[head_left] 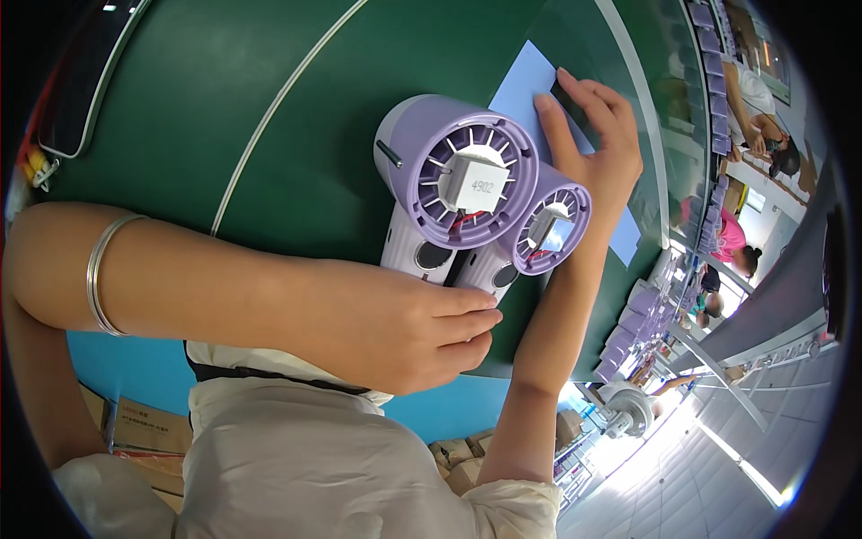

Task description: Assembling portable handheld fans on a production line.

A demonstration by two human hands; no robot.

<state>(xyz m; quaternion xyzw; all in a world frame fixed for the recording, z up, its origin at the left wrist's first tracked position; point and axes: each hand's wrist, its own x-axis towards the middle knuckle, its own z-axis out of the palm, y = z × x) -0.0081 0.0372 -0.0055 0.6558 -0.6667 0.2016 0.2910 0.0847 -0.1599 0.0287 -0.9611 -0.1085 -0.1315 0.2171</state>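
Note:
My left hand (395, 328) grips the handles of two purple hand-fan housings side by side. The bigger housing (467, 171) shows its open round head with white ribs and a white motor block. The smaller one (552, 220) sits to its right, partly behind it. My right hand (597, 135) reaches past the fans, its fingers apart and its fingertips on a light-blue sheet (525, 81) that lies on the green belt (269, 108). A silver bangle (101, 269) circles my left forearm.
A white line runs across the green belt. Stacked purple parts (628, 332) stand along the belt's right side. Other people (732, 238) work further right. Cardboard boxes (144, 427) sit low on the left.

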